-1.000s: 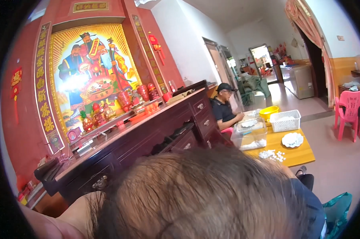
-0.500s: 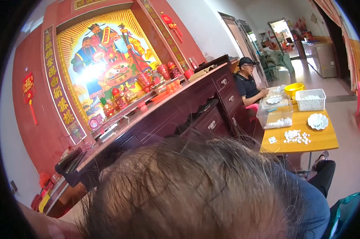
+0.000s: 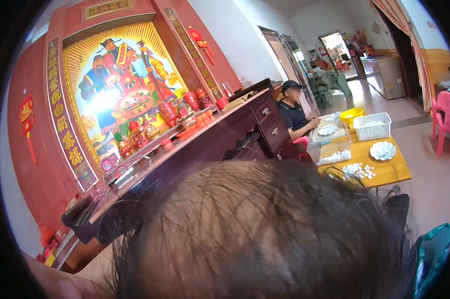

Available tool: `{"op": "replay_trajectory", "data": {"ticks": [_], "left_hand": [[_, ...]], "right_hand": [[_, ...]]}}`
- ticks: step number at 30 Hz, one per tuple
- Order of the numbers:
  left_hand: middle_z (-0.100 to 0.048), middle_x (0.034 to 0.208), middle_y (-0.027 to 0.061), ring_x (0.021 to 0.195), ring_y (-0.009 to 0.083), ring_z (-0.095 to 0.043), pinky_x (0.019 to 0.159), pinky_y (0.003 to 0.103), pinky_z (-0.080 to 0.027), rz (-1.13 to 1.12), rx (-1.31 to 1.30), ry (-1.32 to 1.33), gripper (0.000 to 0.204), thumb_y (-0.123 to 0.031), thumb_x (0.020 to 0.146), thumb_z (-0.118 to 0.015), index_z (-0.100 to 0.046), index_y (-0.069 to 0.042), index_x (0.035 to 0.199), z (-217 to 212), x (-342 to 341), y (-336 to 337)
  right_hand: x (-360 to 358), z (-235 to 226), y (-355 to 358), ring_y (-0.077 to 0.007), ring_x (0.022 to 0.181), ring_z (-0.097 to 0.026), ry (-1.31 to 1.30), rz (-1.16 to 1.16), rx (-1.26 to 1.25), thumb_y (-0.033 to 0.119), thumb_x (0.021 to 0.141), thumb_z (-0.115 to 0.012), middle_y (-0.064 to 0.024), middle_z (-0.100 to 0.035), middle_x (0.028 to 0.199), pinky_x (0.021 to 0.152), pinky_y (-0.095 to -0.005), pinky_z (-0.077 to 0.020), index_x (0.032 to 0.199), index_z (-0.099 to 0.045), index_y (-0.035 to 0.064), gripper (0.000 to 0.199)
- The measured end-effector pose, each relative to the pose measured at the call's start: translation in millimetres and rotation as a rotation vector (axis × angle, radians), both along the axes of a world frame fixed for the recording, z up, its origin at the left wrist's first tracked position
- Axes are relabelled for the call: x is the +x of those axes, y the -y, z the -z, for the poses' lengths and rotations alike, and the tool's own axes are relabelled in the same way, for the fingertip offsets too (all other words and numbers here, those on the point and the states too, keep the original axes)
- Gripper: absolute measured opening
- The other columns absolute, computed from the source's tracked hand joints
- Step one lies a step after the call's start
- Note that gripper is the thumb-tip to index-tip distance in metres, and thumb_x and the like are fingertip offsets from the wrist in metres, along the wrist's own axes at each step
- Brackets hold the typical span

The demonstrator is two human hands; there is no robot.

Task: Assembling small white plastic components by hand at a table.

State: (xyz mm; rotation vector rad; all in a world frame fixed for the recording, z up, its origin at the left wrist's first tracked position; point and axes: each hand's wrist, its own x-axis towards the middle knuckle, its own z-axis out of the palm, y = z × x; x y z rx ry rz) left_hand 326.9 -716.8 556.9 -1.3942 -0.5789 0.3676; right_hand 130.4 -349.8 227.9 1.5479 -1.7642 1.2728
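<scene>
A head of dark hair [image 3: 265,234] fills the lower middle and hides what lies beneath it. At the lower left a blurred stretch of bare arm [image 3: 93,274] shows, with no fingers visible; whose it is I cannot tell. Neither of my hands can be made out. Beyond the head, a yellow-brown table [image 3: 397,167] carries small white pieces [image 3: 359,171], a white scalloped dish [image 3: 383,150], a white perforated basket [image 3: 372,130], a yellow bowl [image 3: 351,115] and a clear plastic box [image 3: 334,149] with more white pieces inside.
A person in a dark cap [image 3: 296,114] sits behind the table, hands near the clear containers. A long dark wooden cabinet [image 3: 257,129] with red ornaments stands below a large framed picture [image 3: 128,89]. Pink chairs [image 3: 448,117] and a green bag [image 3: 433,254] are at the right.
The view has shifted, so the table and cabinet appear farther left. The head now covers more of the table's near edge and the blue-clad leg seen before. The seated person's face has turned slightly.
</scene>
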Motion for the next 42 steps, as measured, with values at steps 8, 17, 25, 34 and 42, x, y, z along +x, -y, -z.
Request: {"op": "replay_trajectory", "data": {"ticks": [8, 17, 25, 34, 42], "left_hand": [[-0.063, 0.101, 0.0172, 0.083, 0.0296, -0.064, 0.085, 0.042, -0.052, 0.007, 0.004, -0.003, 0.029, -0.025, 0.098, -0.052, -0.059, -0.003, 0.115, -5.0, -5.4, -1.0], [-0.063, 0.100, 0.0170, 0.083, 0.0295, -0.064, 0.085, 0.042, -0.052, 0.029, 0.028, -0.030, 0.029, -0.025, 0.098, -0.052, -0.060, -0.003, 0.114, -2.3, -10.5, 6.1], [-0.063, 0.100, 0.0169, 0.084, 0.0294, -0.064, 0.086, 0.042, -0.052, 0.063, 0.035, -0.047, 0.029, -0.026, 0.097, -0.052, -0.061, -0.004, 0.113, -3.6, -24.7, -9.8], [-0.063, 0.100, 0.0167, 0.084, 0.0293, -0.064, 0.086, 0.042, -0.051, 0.163, 0.090, 0.014, 0.029, -0.026, 0.097, -0.052, -0.062, -0.004, 0.113, -6.0, -134.1, -88.0], [-0.063, 0.099, 0.0166, 0.085, 0.0292, -0.064, 0.086, 0.042, -0.051, 0.305, 0.369, 0.177, 0.029, -0.026, 0.097, -0.052, -0.063, -0.004, 0.112, 104.6, -273.2, -222.2]], "right_hand": [[-1.4, 2.5, 11.1, -0.0202, 0.094, -0.066, 0.042, 0.018, -0.007, 0.020, 0.090, -0.066, -0.0122, -0.069, 0.101, 0.083, -0.0337, -0.0527, 0.113, -0.063, 0.0000, 0.030], [-0.8, 0.5, 27.7, -0.0191, 0.091, -0.068, 0.066, 0.053, 0.005, 0.018, 0.092, -0.065, -0.0111, -0.069, 0.099, 0.081, -0.0333, -0.0538, 0.111, -0.063, 0.0011, 0.026], [-3.0, 3.9, 30.4, -0.0180, 0.089, -0.069, 0.094, 0.097, -0.001, 0.016, 0.094, -0.065, -0.0101, -0.070, 0.098, 0.079, -0.0329, -0.0548, 0.110, -0.064, 0.0021, 0.021], [-53.1, 6.8, -40.3, -0.0168, 0.087, -0.070, 0.202, 0.216, 0.033, 0.014, 0.096, -0.064, -0.0090, -0.071, 0.096, 0.077, -0.0325, -0.0558, 0.109, -0.064, 0.0032, 0.017], [-41.7, 118.4, -176.1, -0.0110, 0.074, -0.063, 0.532, 0.764, -0.279, 0.016, 0.096, -0.065, -0.0086, -0.068, 0.082, 0.072, -0.0288, -0.0527, 0.101, -0.068, -0.0010, 0.018]]}}
